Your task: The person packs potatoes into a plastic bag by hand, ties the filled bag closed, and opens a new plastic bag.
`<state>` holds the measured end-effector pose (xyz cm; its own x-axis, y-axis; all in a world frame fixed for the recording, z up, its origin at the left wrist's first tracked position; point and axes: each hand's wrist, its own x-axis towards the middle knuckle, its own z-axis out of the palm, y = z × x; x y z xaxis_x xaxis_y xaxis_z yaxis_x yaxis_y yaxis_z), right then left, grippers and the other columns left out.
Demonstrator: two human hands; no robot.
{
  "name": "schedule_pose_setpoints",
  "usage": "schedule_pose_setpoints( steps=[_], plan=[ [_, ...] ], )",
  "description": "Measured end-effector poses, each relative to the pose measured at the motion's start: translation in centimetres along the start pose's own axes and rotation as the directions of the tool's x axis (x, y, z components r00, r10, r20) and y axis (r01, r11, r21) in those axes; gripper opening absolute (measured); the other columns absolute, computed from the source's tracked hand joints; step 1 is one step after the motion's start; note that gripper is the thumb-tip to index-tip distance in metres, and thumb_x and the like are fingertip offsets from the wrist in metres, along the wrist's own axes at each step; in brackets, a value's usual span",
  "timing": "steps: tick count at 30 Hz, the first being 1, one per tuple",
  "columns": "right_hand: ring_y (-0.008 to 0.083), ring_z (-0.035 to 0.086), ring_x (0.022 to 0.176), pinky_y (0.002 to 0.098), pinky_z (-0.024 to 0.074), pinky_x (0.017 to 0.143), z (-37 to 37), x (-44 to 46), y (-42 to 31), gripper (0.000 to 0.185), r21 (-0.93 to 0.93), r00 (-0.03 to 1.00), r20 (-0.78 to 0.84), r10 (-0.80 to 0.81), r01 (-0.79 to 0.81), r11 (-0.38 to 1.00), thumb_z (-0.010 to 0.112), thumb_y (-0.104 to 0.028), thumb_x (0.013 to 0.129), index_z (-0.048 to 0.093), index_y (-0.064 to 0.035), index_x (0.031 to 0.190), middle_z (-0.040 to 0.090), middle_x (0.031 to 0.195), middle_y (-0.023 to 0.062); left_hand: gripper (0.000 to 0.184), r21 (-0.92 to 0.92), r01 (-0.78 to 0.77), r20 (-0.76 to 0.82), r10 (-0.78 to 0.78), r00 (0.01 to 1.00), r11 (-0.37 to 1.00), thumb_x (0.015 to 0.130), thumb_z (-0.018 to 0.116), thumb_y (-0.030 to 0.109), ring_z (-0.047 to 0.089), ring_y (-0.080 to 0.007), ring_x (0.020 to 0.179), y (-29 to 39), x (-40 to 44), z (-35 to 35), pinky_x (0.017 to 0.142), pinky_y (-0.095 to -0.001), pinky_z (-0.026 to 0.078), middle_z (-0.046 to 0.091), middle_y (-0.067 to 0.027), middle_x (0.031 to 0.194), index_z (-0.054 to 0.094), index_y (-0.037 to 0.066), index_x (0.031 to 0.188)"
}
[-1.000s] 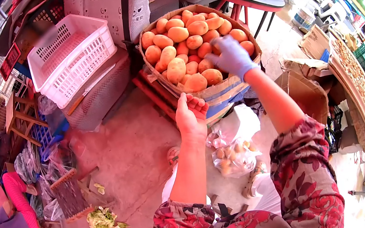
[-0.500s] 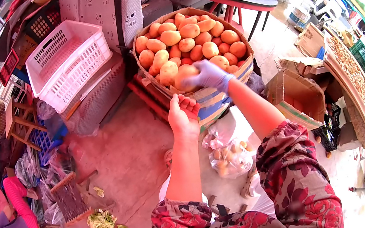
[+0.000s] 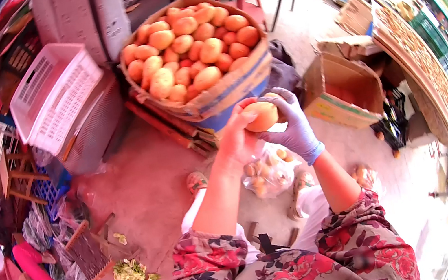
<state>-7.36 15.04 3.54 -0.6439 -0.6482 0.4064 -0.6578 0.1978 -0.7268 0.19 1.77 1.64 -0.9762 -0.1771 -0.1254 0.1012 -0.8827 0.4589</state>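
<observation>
sitting between the left hand (image 3: 236, 133) and gloved right hand (image 3: 296, 125), the orange fruit (image 3: 261, 116) is clasped by both.

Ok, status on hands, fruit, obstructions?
Left hand and gloved right hand both gripping one mango. Cardboard bin of mangoes just ahead. Plastic bag on floor below; nothing visibly blocking the hands.

Both forearms (image 3: 221, 199) extend forward, the bare left hand (image 3: 237, 137) and gloved right hand (image 3: 299, 131) curled close together.
</observation>
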Motion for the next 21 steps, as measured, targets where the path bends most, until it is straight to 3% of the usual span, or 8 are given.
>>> schedule_pose_setpoints(
  steps=[4, 6, 7, 8, 11, 14, 18, 21],
  plan=[
    [0.0271, 0.045, 0.119, 0.0343, 0.0366, 0.1, -2.5, -1.9, 1.9, 0.058, 0.23, 0.999, -0.032, -0.018, 0.024, 0.973, 0.073, -0.004, 0.07, 0.051, -0.0064, 0.124, 0.049, 0.124, 0.012, 0.049, -0.125, 0.046, 0.104, -0.033, 0.994, 0.991, 0.068, 0.058, 0.009, 0.054, -0.0309, 0.107, -1.8, 0.2, 0.2, 0.097, -0.0422, 0.043, 0.055, -0.0161, 0.112, 0.047, 0.004, 0.116],
    [0.02, 0.049, 0.113, 0.0304, 0.0431, 0.093, -3.5, -3.0, 3.0, 0.057, 0.701, 0.945, 0.101, 0.312, -0.29, 0.651, 0.068, -0.001, 0.077, 0.047, -0.0062, 0.129, 0.049, 0.124, 0.0078, 0.048, -0.126, 0.055, 0.15, -0.036, 0.988, 0.991, 0.069, 0.058, 0.01, 0.053, -0.0336, 0.108, -2.6, 0.6, 0.0, 0.099, -0.0438, 0.042, 0.055, -0.0174, 0.113, 0.048, 0.003, 0.116],
    [0.0147, 0.053, 0.105, 0.0268, 0.0492, 0.081, -4.4, -3.1, 3.5, 0.056, 0.744, 0.918, 0.166, 0.36, -0.356, 0.565, 0.064, 0.0, 0.08, 0.043, -0.0068, 0.132, 0.048, 0.125, 0.0055, 0.044, -0.115, 0.042, 0.138, -0.026, 0.99, 0.992, 0.069, 0.058, 0.01, 0.052, -0.0372, 0.11, -3.1, 0.9, 0.2, 0.099, -0.0469, 0.042, 0.056, -0.0182, 0.112, 0.051, 0.002, 0.112],
    [0.0152, 0.056, 0.097, 0.0264, 0.0519, 0.072, -4.9, -2.9, 3.9, 0.056, 0.805, 0.909, 0.148, 0.391, -0.34, 0.487, 0.062, -0.002, 0.08, 0.043, -0.0071, 0.132, 0.048, 0.124, 0.0072, 0.041, -0.116, 0.072, 0.106, -0.06, 0.993, 0.991, 0.07, 0.058, 0.01, 0.052, -0.0376, 0.11, -3.5, 1.1, 0.1, 0.098, -0.0479, 0.042, 0.056, -0.018, 0.111, 0.052, 0.002, 0.11],
    [0.0183, 0.058, 0.096, 0.0285, 0.0523, 0.072, -6.2, -2.7, 6.6, 0.054, 0.938, 0.886, 0.198, 0.42, -0.295, 0.181, 0.059, -0.008, 0.083, 0.038, -0.006, 0.133, 0.05, 0.119, 0.0094, 0.027, -0.133, 0.15, -0.011, -0.153, 0.988, 0.98, 0.081, 0.057, 0.016, 0.057, -0.0375, 0.103, -4.5, 2.5, -0.3, 0.086, -0.0515, 0.049, 0.059, -0.0152, 0.105, 0.054, 0.003, 0.105],
    [0.0175, 0.058, 0.095, 0.027, 0.0512, 0.072, -6.8, -2.4, 7.4, 0.053, 0.933, 0.885, 0.214, 0.413, -0.31, 0.182, 0.058, -0.011, 0.084, 0.038, -0.0053, 0.133, 0.049, 0.12, 0.0104, 0.026, -0.002, 0.248, -0.253, -0.241, 0.937, 0.969, 0.089, 0.054, 0.026, 0.061, -0.0355, 0.095, -5.9, 4.0, -1.2, 0.079, -0.0487, 0.052, 0.06, -0.0131, 0.101, 0.054, 0.003, 0.103],
    [0.0116, 0.057, 0.089, 0.0221, 0.0484, 0.071, -6.9, -2.1, 8.6, 0.055, 0.777, 0.876, 0.218, 0.431, -0.423, 0.466, 0.07, -0.022, 0.08, 0.046, -0.0032, 0.126, 0.056, 0.108, 0.0061, 0.042, 0.109, 0.366, -0.258, -0.329, 0.908, 0.924, 0.092, 0.051, 0.043, 0.062, -0.0299, 0.09, -7.2, 5.2, 0.1, 0.075, -0.0439, 0.054, 0.059, -0.0103, 0.097, 0.051, 0.006, 0.112],
    [0.0111, 0.058, 0.095, 0.0227, 0.0483, 0.079, -6.6, -2.1, 8.7, 0.054, 0.768, 0.907, 0.22, 0.359, -0.388, 0.51, 0.071, -0.022, 0.081, 0.049, -0.0013, 0.126, 0.059, 0.11, 0.0066, 0.05, 0.224, 0.293, -0.173, -0.258, 0.951, 0.93, 0.089, 0.055, 0.046, 0.062, -0.0262, 0.091, -7.7, 5.1, 1.5, 0.075, -0.0412, 0.055, 0.059, -0.0099, 0.105, 0.049, 0.007, 0.119]
  ],
)
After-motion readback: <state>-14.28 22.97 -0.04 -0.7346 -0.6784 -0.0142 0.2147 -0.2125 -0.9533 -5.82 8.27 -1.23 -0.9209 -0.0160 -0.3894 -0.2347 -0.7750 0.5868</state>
